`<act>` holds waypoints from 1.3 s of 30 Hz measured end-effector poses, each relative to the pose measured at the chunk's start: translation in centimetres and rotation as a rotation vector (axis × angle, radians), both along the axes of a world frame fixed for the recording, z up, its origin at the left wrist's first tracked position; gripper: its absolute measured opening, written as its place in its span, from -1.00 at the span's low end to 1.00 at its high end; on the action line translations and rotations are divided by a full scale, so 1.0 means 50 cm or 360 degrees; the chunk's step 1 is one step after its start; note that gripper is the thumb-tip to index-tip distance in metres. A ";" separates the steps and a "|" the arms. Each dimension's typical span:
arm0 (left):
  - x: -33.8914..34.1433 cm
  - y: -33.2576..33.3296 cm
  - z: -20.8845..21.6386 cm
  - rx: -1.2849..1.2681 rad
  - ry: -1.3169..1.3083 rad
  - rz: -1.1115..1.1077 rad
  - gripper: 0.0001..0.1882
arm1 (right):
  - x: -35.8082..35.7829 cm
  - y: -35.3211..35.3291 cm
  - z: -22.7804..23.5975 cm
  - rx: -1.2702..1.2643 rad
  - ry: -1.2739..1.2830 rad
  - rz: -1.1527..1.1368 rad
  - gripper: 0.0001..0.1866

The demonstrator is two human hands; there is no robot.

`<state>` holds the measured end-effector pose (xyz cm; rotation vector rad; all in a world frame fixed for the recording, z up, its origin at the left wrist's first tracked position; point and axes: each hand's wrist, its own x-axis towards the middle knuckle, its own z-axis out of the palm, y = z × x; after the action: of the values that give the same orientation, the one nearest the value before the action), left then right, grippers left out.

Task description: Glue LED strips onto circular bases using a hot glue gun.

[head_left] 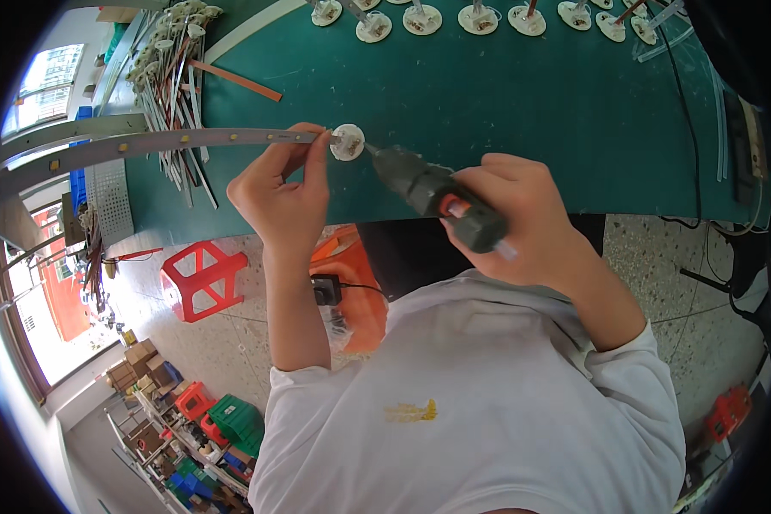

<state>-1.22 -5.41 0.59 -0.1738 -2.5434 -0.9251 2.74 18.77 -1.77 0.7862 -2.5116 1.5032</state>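
My left hand (pixel 283 188) pinches the end of a long, flat LED strip bar (pixel 210 137) dotted with small yellow squares, which runs off to the left. At that end, just past my fingertips, is a small white round disc (pixel 348 144) with a rough, patchy face. My right hand (pixel 522 214) is wrapped around a dark hot glue gun (pixel 420 184). A clear glue stick (pixel 506 250) pokes out of its rear. The gun's nozzle points at the disc from the right, close to its edge; whether they touch I cannot tell.
Several white discs with bars attached (pixel 478 20) line the far side of the green table (pixel 505 103). A pile of strips (pixel 176 111) lies at the left, with an orange strip (pixel 236 79) jutting out. A black cable (pixel 684 111) crosses the right side. A red stool (pixel 204 281) stands on the floor.
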 end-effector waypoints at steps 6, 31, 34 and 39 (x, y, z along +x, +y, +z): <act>-0.006 -0.004 -0.004 0.0038 0.0022 -0.0038 -0.92 | -0.023 -0.032 -0.016 0.0202 0.0169 0.0045 -0.74; -0.010 -0.012 -0.015 0.0133 0.0083 -0.0107 -0.92 | -0.036 -0.049 -0.010 0.0323 0.0114 -0.0011 -0.82; -0.009 -0.011 -0.014 0.0136 0.0084 -0.0112 -0.92 | -0.037 -0.049 -0.010 0.0327 0.0123 -0.0001 -0.82; -0.008 -0.010 -0.009 0.0110 0.0049 -0.0097 -0.92 | -0.037 -0.048 -0.011 0.0330 0.0112 -0.0006 -0.81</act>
<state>-1.61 -5.93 0.12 -0.2438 -2.4865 -1.0237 0.92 16.35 -2.32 0.8453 -2.6431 1.2037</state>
